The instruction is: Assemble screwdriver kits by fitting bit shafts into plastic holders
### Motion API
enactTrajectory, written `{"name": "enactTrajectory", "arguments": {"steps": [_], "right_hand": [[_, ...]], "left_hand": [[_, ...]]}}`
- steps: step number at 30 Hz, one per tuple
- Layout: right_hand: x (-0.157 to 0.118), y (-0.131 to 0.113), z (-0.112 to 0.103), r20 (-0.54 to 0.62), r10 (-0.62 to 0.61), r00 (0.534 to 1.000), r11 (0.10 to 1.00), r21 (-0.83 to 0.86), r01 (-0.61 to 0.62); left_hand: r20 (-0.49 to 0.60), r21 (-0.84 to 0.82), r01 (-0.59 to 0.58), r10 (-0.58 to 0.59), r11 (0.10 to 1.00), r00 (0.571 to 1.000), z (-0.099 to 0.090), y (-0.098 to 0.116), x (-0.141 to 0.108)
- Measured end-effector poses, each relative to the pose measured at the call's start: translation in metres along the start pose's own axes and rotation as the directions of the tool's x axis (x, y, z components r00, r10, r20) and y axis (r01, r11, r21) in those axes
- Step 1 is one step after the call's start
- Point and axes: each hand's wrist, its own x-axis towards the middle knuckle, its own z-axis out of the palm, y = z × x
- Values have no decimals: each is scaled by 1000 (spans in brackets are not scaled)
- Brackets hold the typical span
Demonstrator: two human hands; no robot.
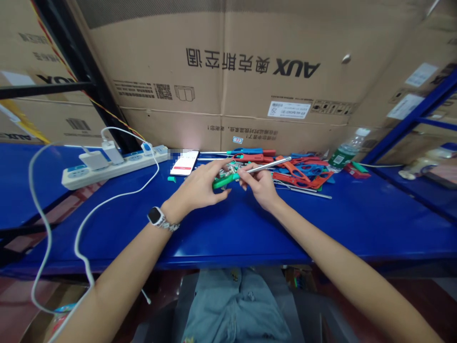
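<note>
My left hand (pixel 200 186), with a watch on its wrist, is closed round the green handle of a long-nosed lighter (pixel 224 181). Fingers of my right hand (pixel 260 185) pinch that lighter where the handle meets its silver metal tube (pixel 273 164), which points up and to the right. Behind my hands lies a pile of red, blue and orange lighter parts (pixel 303 169). Small metal bits (pixel 233 168) show between my hands, partly hidden by my fingers. A loose metal tube (pixel 310 192) lies to the right of my right hand.
A phone (pixel 183 162) with a lit screen lies left of the pile. A white power strip (pixel 114 166) with chargers and trailing white cables (pixel 80 224) sits at the left. To the right stands a plastic bottle (pixel 346 150). Cardboard boxes (pixel 250 28) back the blue table (pixel 228 238).
</note>
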Motion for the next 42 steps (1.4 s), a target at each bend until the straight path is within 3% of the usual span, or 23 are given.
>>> {"name": "enactTrajectory", "arguments": {"steps": [4,7,11,16,19,21,25,29,32,34,37,39,42], "right_hand": [[1,0,-8,-34,-3,999,998,62,5],[0,1,-7,-64,-4,998,998,55,8],[1,3,-5,-48,44,998,996,79,-40],[4,4,-5,10,36,999,986,165,-37],[3,7,-2,13,38,999,981,188,-40],[1,10,2,26,37,999,986,161,-40],[-8,13,13,41,-86,995,992,-92,90],[-14,13,17,60,-203,977,929,-304,211],[-13,12,14,77,-222,972,888,-395,234],[-10,11,8,73,-156,985,900,-401,172],[-5,6,-4,42,-76,996,892,-443,87],[-5,0,-10,73,-58,996,806,-585,90],[-9,-6,-11,239,67,969,578,-801,157]], "left_hand": [[206,117,156,-178,981,962,-9,-13,-5],[258,125,197,-223,972,940,-6,-12,-5],[261,245,205,-268,948,927,-1,-5,-4],[178,354,229,-305,907,935,1,1,-4],[130,279,277,-322,919,938,8,5,-2],[111,124,301,-315,945,943,16,6,1],[49,-246,172,-165,954,985,33,8,5],[-6,-392,0,-2,920,1000,48,8,3],[40,-270,-55,69,961,997,48,11,-2],[67,-104,-68,75,992,995,41,13,-6],[9,61,-137,137,989,991,27,15,-12],[-156,97,-266,278,959,948,19,18,-14],[-349,219,-442,493,870,797,14,23,-14]]}}
